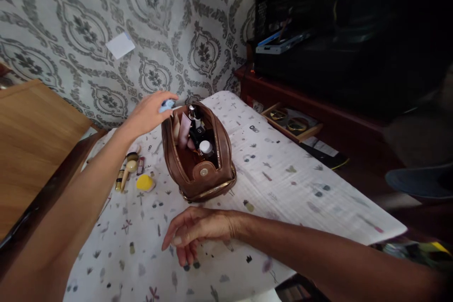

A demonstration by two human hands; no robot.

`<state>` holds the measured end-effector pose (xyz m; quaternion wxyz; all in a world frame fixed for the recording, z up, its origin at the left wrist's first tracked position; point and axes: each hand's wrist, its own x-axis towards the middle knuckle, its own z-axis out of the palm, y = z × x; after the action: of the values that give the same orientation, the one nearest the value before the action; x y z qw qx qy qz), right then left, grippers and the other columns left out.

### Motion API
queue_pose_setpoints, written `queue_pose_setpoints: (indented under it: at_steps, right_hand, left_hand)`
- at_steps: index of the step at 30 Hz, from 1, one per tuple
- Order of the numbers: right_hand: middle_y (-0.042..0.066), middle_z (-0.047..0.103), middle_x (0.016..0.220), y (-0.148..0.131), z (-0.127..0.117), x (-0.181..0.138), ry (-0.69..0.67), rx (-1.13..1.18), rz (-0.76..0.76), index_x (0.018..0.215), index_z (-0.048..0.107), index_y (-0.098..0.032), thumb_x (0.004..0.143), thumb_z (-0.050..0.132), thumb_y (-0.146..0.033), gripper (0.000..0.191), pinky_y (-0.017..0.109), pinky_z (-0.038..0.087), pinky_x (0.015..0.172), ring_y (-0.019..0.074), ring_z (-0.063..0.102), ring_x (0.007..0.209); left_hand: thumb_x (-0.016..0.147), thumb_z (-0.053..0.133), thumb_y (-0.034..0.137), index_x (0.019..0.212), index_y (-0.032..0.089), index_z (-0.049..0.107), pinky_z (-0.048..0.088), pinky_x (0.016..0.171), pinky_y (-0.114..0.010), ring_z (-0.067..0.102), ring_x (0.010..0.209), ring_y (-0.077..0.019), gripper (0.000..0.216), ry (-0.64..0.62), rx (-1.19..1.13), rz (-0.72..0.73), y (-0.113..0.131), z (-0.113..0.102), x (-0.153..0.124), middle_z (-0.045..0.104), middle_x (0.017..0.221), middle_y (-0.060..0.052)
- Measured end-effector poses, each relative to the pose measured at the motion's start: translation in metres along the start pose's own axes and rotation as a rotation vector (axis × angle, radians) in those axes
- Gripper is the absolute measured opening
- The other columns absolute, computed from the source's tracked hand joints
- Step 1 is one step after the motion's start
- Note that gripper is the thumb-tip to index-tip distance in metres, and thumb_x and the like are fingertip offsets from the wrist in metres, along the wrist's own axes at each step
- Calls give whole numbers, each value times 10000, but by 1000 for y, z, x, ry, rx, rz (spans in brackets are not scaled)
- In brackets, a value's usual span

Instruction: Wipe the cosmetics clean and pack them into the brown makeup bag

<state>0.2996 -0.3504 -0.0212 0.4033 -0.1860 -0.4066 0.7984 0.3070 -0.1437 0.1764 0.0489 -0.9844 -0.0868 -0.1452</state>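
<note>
A brown leather toiletry bag (208,177) stands open on a table covered with a white patterned cloth (283,174). Inside it I see small bottles, a pink tube and a white-capped jar (205,147). My left hand (150,114) is at the bag's far left rim, fingers closed on a small light-blue item (167,104). My right hand (196,232) hovers over the cloth in front of the bag, fingers loosely curled downward, holding nothing.
Left of the bag lie a yellow sponge (145,182), makeup brushes (128,170) and a small red tube (140,165). A wooden tray with gold bangles (292,124) sits on a dark red shelf at right. A wooden board (31,137) stands to the left.
</note>
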Motion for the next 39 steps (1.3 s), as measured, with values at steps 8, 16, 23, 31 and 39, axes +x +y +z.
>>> queue_pose_setpoints:
  at_steps: [8,16,23,31,39]
  right_hand:
    - [1,723,702,-3,5,-3,75,8,2,1027,710,-127,685,857,-529,548,195,496,578,91,649,572]
    - [7,728,720,0,3,-2,128,20,-25,1031,709,-131,737,838,-501,490,207,482,588,92,650,585]
    - [-13,698,712,-12,16,4,209,-128,55,982,710,-142,693,843,-555,522,206,468,600,79,614,590]
    - [-39,620,709,-23,29,51,506,-510,31,1135,646,-162,886,676,-238,262,232,471,618,105,573,603]
    - [144,624,1200,-2,20,65,850,-1009,-180,1358,517,-116,836,676,-263,566,381,525,862,213,656,872]
  left_hand:
    - [953,462,300,1071,190,711,491,890,-350,655,990,-245,296,56,-87,-192,-5,42,-125,709,1060,-73]
    - [1010,402,433,1046,158,709,491,959,-430,642,1053,-305,414,-23,-26,-403,-27,96,-201,689,1052,-124]
    - [971,490,459,1135,181,675,488,949,-419,625,1040,-307,372,107,112,-443,-18,112,-212,659,1126,-123]
    - [969,426,483,844,191,629,473,807,-373,604,869,-267,376,285,4,-476,-30,122,-223,613,867,-84]
    - [985,473,335,711,210,575,452,653,-285,537,651,-160,319,290,-403,-347,16,103,-223,539,690,-2]
